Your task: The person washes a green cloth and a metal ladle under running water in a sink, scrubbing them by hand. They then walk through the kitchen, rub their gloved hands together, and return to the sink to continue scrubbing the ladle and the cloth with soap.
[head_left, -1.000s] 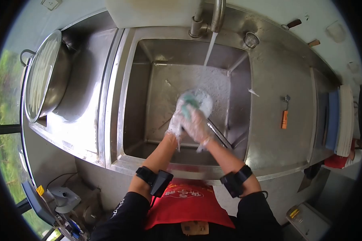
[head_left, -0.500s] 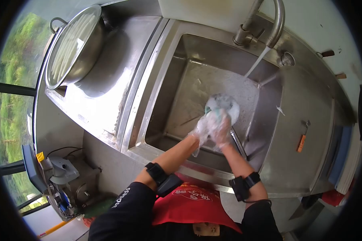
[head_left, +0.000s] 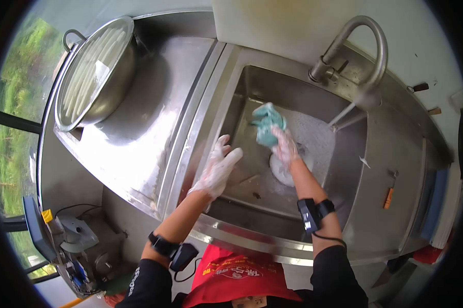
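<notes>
A wet green cloth hangs in the fingers of my right hand, which wears a clear plastic glove and reaches over the sink. Just below that hand, a round foam-covered item lies on the sink floor, partly hidden by my wrist. My left hand, gloved and sudsy, is over the sink's left rim with its fingers apart and nothing in them. From the curved tap, water runs into the sink, where foamy water spreads across the right side.
A large metal basin with a ribbed white inside leans on the steel counter at left. An orange-handled tool lies on the right worktop. Grey machinery stands low at the left, beside the window.
My hands have parted. The left has swung out to the sink's left rim, while the right has lifted the green cloth off the foamy item toward the far side.
</notes>
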`<action>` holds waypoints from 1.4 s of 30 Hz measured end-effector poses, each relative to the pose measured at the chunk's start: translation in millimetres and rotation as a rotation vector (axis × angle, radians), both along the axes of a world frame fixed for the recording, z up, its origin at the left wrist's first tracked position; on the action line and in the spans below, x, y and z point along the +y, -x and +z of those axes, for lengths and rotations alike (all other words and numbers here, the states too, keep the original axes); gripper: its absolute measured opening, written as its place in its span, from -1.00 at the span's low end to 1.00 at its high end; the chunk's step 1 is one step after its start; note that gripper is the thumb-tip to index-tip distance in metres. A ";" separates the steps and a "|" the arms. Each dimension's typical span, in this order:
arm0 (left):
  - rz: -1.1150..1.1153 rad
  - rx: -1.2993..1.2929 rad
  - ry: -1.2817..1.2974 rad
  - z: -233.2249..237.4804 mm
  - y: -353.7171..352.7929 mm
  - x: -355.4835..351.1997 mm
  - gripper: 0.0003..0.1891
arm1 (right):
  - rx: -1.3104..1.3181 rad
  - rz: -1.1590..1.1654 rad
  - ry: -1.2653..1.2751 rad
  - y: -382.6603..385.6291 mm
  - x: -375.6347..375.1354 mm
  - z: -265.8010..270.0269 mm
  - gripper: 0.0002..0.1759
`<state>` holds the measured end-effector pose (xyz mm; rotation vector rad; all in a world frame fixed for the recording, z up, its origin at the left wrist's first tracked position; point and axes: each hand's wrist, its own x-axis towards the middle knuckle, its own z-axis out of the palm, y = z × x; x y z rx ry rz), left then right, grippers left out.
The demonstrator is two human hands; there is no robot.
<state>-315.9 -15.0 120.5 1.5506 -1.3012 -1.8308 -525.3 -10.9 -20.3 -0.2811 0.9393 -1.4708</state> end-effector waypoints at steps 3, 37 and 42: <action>-0.002 0.136 0.002 8.5 -55.4 -21.6 -0.37 | 0.150 -0.058 0.151 -7.8 -80.9 -1.8 -0.08; -0.053 0.044 -0.019 17.8 -178.9 2.0 -0.55 | 1.248 1.181 0.473 -189.1 75.8 90.2 -0.54; -0.043 0.033 -0.044 14.1 -184.1 4.8 -0.55 | 1.385 1.141 0.244 -184.8 115.5 54.7 -0.67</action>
